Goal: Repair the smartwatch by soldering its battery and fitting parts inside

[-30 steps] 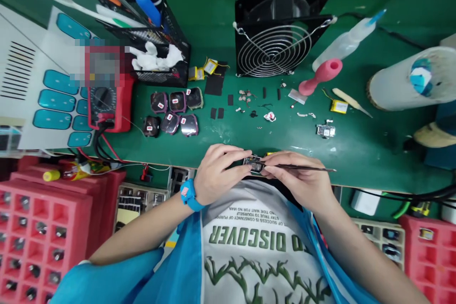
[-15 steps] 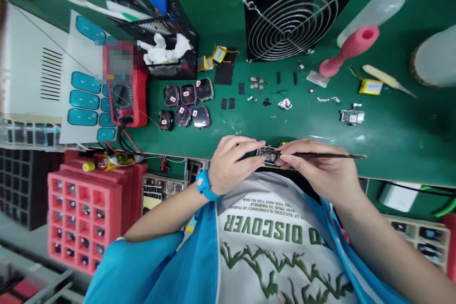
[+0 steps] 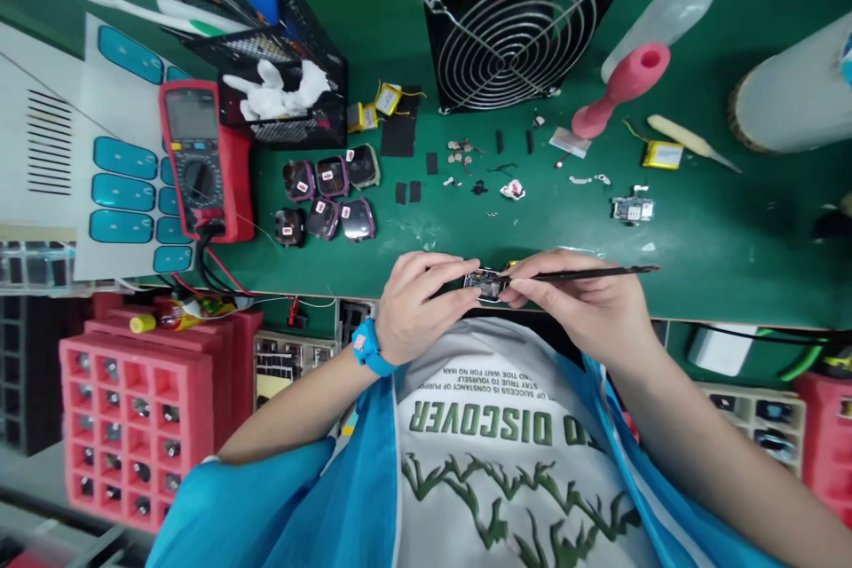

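My left hand (image 3: pixel 426 297), with a blue band on its wrist, grips the left edge of a small opened watch-like device (image 3: pixel 486 284) between fingers and thumb. Inside its silvery frame a dark circuit board shows. My right hand (image 3: pixel 579 297) pinches dark tweezers (image 3: pixel 586 275), whose rear end points right. Their tip meets the right part of the device; fingertips hide the exact contact. A bit of yellow shows behind the right fingers. Both hands are at the bench's near edge, in front of my body. Beyond them lies a loose circuit board (image 3: pixel 632 209).
Several dark watch cases (image 3: pixel 323 217) lie left, near a red multimeter (image 3: pixel 200 160) and a mesh tool holder (image 3: pixel 293 62). A black fan (image 3: pixel 509 44) stands at the back. Right are a pink-handled tool (image 3: pixel 619 93) and a yellow battery (image 3: pixel 662 154). Pink foam trays (image 3: pixel 137 426) stand lower left.
The whole scene has shifted left in view as my head turned slightly. Both hands keep the same hold on the device and the tweezers.
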A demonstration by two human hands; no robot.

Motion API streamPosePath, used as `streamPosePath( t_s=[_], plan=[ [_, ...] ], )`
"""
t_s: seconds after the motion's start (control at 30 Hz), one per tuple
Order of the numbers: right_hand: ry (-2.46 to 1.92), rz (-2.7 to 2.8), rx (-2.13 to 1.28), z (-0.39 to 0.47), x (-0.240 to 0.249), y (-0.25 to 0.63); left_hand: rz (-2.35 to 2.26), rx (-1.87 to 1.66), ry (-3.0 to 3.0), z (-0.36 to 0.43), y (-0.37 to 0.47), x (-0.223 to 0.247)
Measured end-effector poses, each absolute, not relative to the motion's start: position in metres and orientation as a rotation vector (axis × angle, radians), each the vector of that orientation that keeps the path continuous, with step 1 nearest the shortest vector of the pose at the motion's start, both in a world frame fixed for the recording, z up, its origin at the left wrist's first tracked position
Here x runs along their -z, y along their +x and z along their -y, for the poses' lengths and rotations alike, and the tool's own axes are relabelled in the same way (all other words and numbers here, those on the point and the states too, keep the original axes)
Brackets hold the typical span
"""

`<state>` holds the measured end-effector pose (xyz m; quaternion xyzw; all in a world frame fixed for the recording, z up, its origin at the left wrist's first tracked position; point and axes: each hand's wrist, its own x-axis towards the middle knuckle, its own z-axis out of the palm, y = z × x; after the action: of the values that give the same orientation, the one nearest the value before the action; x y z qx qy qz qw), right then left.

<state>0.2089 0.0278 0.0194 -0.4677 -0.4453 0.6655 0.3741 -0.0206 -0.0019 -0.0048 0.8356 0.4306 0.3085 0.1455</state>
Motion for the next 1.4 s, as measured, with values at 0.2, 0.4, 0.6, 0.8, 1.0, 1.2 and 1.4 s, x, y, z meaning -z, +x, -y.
streamPosePath(
  t_s=[0.2, 0.4, 0.6, 0.8, 1.0, 1.2, 1.4],
  plan=[
    [-1.252, 1.158, -1.667, -0.023, -0.016, 0.207, -1.247, -0.865, 2.396, 0.002, -0.02, 0.001],
    [-1.256, 1.192, -1.627, -0.023, -0.016, 0.207, -1.259, -0.856, 2.389, 0.002, -0.019, 0.002],
    [-1.252, 1.254, -1.585, -0.02, -0.013, 0.209, -1.25, -0.886, 2.418, 0.002, -0.019, 0.003],
    [-1.267, 1.259, -1.564, -0.02, -0.015, 0.208, -1.246, -0.897, 2.447, 0.0, -0.019, 0.002],
    [-1.309, 1.308, -1.531, -0.022, -0.019, 0.208, -1.229, -0.917, 2.472, 0.003, -0.02, 0.006],
    [-1.319, 1.266, -1.522, -0.02, -0.02, 0.207, -1.205, -0.942, 2.582, 0.003, -0.02, 0.009],
    [-1.309, 1.246, -1.539, -0.018, -0.018, 0.207, -1.165, -0.921, 2.638, 0.004, -0.023, 0.013]
  ],
)
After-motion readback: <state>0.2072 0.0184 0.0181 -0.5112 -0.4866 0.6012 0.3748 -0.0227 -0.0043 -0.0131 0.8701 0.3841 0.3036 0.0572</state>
